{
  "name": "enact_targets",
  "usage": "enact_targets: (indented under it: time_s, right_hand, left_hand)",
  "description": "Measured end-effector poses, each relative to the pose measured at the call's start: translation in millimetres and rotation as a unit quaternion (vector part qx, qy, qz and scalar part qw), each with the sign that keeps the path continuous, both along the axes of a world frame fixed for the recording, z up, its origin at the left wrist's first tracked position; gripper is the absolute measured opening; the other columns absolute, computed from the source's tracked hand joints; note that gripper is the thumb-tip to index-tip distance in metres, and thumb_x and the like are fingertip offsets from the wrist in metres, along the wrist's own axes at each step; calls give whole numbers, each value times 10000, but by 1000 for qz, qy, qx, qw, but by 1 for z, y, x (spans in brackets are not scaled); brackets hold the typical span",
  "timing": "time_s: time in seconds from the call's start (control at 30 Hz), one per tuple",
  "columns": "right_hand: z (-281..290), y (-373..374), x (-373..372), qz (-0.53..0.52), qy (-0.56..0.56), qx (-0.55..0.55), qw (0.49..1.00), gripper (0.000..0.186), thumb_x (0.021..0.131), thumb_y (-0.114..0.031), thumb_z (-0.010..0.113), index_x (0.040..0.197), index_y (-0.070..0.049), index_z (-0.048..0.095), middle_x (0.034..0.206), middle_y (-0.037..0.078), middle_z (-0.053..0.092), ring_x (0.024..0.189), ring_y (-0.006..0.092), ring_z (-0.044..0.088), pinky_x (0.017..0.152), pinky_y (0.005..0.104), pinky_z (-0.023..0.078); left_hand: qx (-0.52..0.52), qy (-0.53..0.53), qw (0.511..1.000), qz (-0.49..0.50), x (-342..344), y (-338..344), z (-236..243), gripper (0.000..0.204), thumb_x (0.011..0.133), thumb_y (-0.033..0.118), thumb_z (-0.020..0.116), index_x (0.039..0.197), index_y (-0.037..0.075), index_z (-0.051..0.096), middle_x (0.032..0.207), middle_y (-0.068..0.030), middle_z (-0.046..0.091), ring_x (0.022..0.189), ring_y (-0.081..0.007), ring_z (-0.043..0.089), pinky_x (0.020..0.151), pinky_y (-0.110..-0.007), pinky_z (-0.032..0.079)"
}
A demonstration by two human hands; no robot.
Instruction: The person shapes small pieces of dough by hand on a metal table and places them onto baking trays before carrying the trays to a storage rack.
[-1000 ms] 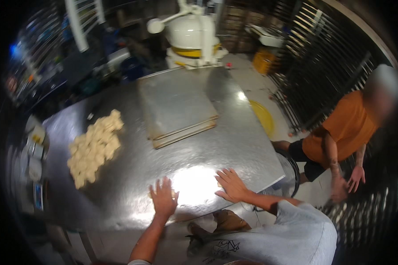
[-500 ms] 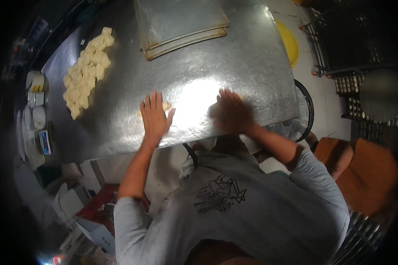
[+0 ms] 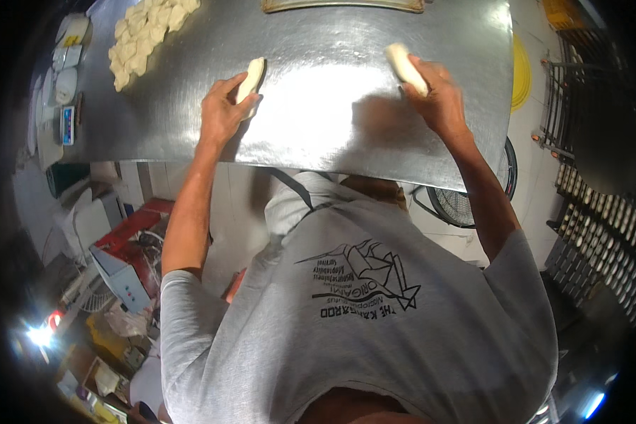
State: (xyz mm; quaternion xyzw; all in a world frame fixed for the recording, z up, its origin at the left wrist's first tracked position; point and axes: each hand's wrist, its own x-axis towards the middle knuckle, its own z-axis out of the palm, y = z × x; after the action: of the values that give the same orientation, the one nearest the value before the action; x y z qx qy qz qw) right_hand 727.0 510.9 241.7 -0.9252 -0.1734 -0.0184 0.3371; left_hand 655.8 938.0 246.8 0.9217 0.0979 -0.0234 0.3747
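Note:
My left hand (image 3: pixel 222 113) grips a short pale dough roll (image 3: pixel 251 79) between thumb and fingers, low over the steel table (image 3: pixel 311 42). In my right hand (image 3: pixel 439 95) is a second dough roll (image 3: pixel 406 69), pinched along its side. That one appears raised off the surface, with a dark shadow on the metal beside it; the hand is slightly blurred. A heap of cut dough pieces (image 3: pixel 148 35) lies on the far left of the table.
Metal baking trays (image 3: pixel 343 6) show at the far edge of view. A small scale display (image 3: pixel 68 125) and white containers (image 3: pixel 65 81) line the left side. Past the table's right edge are a floor fan (image 3: pixel 454 205), a yellow round object (image 3: pixel 520 74) and racks of dough pieces (image 3: pixel 601 233).
Both hands went from lying flat over dough to gripping one roll each. The right hand has risen off the table. My view has shifted, so the table sits higher in the picture.

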Motion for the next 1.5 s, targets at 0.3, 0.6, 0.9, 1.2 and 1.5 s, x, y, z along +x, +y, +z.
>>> enact_targets:
  time_s: [0.3,0.6,0.9,1.2,1.5]
  right_hand:
    - [-16,50,66,78,-152,-192,966,537,950,-486,699,1354,-136,650,1078,112,675,1025,319,610,882,478,417]
    - [-31,66,76,162,-53,-231,958,780,979,-646,580,1518,-83,540,1318,177,604,1238,319,529,1061,520,390]
    - [-52,47,48,148,-225,-173,947,487,936,-470,728,1270,-117,691,1206,63,680,1158,273,598,1123,511,373]
    - [-11,39,66,88,130,-82,984,717,923,-482,721,1426,-1,548,1479,231,548,1385,386,479,1208,473,341]
    - [-30,73,59,123,-98,-151,976,713,937,-457,693,1527,-98,515,1572,190,487,1465,383,429,1231,565,295]
  left_hand:
    - [340,-223,894,-189,48,-28,-50,478,962,525,716,1293,180,714,1342,-75,618,1206,-271,563,1060,-486,419]
    - [339,-143,915,-166,61,-25,-60,605,1002,639,582,1400,186,633,1515,-109,528,1411,-290,466,1201,-607,289]
    - [269,-205,926,-166,32,-37,-45,561,818,343,823,1296,143,607,1467,-163,528,1391,-375,466,1168,-704,285]
    - [256,-150,935,-194,39,-29,-49,485,865,159,654,1344,89,622,1463,-177,554,1374,-392,469,1172,-571,320]
    - [276,-198,933,-114,47,14,-62,771,833,501,807,1476,138,587,1597,-155,466,1504,-380,373,1254,-624,183]
